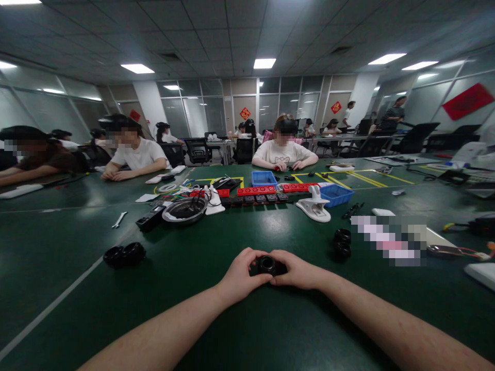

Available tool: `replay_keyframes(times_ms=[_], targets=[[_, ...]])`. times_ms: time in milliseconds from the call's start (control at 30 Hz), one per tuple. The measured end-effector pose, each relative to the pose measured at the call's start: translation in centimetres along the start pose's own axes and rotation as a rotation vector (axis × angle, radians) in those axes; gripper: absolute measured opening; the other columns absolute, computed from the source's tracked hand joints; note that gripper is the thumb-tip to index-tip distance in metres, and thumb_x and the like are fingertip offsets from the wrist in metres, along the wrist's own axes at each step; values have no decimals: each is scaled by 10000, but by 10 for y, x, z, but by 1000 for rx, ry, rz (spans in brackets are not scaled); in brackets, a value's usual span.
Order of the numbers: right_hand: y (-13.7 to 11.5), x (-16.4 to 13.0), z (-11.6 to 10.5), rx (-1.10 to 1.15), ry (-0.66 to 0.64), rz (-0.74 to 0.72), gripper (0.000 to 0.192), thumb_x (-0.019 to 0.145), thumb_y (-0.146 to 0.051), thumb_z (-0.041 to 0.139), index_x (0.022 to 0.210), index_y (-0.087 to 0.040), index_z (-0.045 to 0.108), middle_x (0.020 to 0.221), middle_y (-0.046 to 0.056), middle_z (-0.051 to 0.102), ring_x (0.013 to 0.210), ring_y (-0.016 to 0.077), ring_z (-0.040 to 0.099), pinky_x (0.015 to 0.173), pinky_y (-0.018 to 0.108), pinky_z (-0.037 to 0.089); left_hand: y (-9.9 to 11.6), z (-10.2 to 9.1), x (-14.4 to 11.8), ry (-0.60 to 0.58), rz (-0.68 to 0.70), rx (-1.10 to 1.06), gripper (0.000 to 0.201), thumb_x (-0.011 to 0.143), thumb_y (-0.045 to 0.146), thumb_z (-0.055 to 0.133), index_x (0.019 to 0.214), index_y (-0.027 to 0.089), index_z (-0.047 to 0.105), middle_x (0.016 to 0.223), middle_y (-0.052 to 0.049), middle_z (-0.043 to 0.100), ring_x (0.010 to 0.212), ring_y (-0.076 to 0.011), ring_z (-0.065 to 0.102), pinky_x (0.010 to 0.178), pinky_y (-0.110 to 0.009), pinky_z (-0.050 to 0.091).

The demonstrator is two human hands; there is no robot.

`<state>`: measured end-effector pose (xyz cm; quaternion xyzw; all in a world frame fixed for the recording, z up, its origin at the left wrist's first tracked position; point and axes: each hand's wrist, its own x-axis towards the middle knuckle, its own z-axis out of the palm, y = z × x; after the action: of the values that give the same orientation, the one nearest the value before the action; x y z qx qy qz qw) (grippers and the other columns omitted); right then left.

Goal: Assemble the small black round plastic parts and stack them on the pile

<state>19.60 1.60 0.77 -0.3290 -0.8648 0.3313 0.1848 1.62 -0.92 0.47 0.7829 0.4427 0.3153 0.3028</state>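
Both of my hands are around a small black part with a round, ring-like opening point(267, 264), low over the green table. My left hand point(243, 273) grips its left side, fingers curled at the back and thumb in front. From the right, my right hand point(296, 270) closes on it the same way, and the two thumb tips almost meet. Its exact kind cannot be made out. Two round black pieces point(124, 255) sit side by side to the left. Another pair of black ring-like pieces point(342, 243) stands to the right.
Ahead lie a wrench point(119, 220), a round metal tray point(174, 218) with black cables, red power strips point(256, 190), a white clip stand point(315, 207) and blue bins point(335, 195). A person point(285, 147) sits opposite; others sit at left.
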Motion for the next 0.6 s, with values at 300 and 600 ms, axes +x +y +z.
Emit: replay_keyframes(times_ms=[300, 600], targets=[[3, 1, -6, 78, -77, 17, 280, 651, -208, 595, 913, -136, 529, 870, 25, 516, 806, 166, 483, 714, 273, 383, 0, -4, 1, -62, 26, 11, 381, 654, 271, 608, 1022, 251, 512, 831, 1, 466, 718, -135, 465, 609, -227, 382], [8, 2, -3, 74, -60, 9, 297, 648, -225, 603, 923, -143, 526, 844, 17, 513, 767, 154, 483, 669, 252, 384, 2, -5, 1, -74, 17, 21, 375, 660, 281, 600, 1022, 244, 508, 839, -1, 465, 720, -136, 461, 617, -232, 382]])
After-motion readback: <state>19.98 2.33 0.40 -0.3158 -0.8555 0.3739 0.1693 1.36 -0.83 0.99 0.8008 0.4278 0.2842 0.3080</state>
